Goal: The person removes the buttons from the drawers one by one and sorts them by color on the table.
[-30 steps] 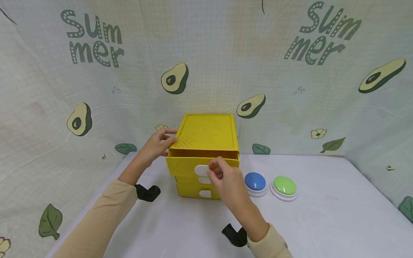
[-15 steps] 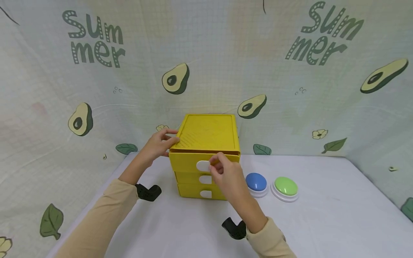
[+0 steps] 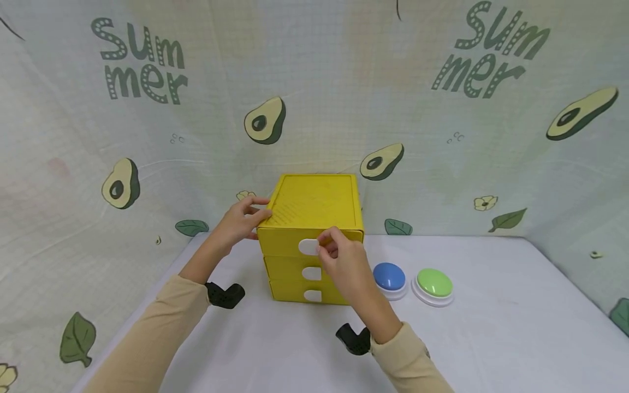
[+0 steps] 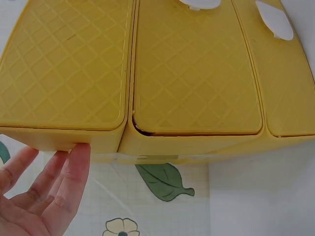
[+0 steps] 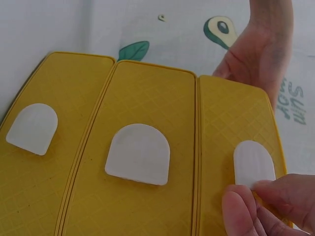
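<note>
We see the yellow drawer cabinet [image 3: 316, 199] on the tabletop [image 3: 491, 333] with all its drawers in.

The top drawer [image 3: 277, 242], middle drawer [image 3: 285, 267] and bottom drawer [image 3: 286, 291] look about level, so we judge the closing done; only the grip is not yet released. At the cabinet's front, the right hand [image 3: 348, 267] pinches the top drawer's white tab [image 3: 308, 247] between thumb and finger; at its left side, the left hand [image 3: 241, 220] rests with fingers extended, fingertips against the wall. We cannot see inside the drawers; the right hand hides part of their fronts and the tab's edge, and the left wrist view cuts off the cabinet.
</note>
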Demonstrator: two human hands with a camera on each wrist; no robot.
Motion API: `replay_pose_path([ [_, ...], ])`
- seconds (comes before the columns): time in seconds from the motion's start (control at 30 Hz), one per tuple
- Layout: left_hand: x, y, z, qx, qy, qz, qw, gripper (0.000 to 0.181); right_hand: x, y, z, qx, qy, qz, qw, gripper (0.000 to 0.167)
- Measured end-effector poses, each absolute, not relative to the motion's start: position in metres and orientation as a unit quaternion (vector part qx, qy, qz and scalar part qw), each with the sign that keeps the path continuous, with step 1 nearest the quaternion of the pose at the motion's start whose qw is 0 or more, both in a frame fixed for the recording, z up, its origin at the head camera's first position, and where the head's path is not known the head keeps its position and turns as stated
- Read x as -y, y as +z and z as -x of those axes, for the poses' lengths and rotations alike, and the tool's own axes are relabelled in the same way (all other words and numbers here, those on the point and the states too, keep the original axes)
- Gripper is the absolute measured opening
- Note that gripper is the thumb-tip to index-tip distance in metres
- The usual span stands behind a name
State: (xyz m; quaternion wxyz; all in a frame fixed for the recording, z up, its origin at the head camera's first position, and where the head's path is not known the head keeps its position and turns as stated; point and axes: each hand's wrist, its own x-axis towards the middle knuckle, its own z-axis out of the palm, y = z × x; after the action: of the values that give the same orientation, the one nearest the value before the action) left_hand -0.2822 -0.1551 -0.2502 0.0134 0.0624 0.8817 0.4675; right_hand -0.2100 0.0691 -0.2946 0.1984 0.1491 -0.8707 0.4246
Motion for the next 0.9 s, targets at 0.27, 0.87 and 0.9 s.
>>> replay_pose_path([
  [0.27,0.1554,-0.2515,0.2816,-0.882,0.468,-0.062,0.005,0.046,-0.0685,-0.295,0.2113,0.87,0.428,-0.146,0.198,0.011],
  [0.87,0.1561,-0.2516,0.2818,-0.881,0.467,-0.075,0.002,0.046,-0.0685,-0.302,0.2126,0.863,0.415,-0.158,0.243,0.012],
  [0.9,0.1559,-0.2517,0.282,-0.881,0.467,-0.075,0.0,0.045,-0.0686,-0.3022,0.2126,0.863,0.412,-0.157,0.245,0.012],
])
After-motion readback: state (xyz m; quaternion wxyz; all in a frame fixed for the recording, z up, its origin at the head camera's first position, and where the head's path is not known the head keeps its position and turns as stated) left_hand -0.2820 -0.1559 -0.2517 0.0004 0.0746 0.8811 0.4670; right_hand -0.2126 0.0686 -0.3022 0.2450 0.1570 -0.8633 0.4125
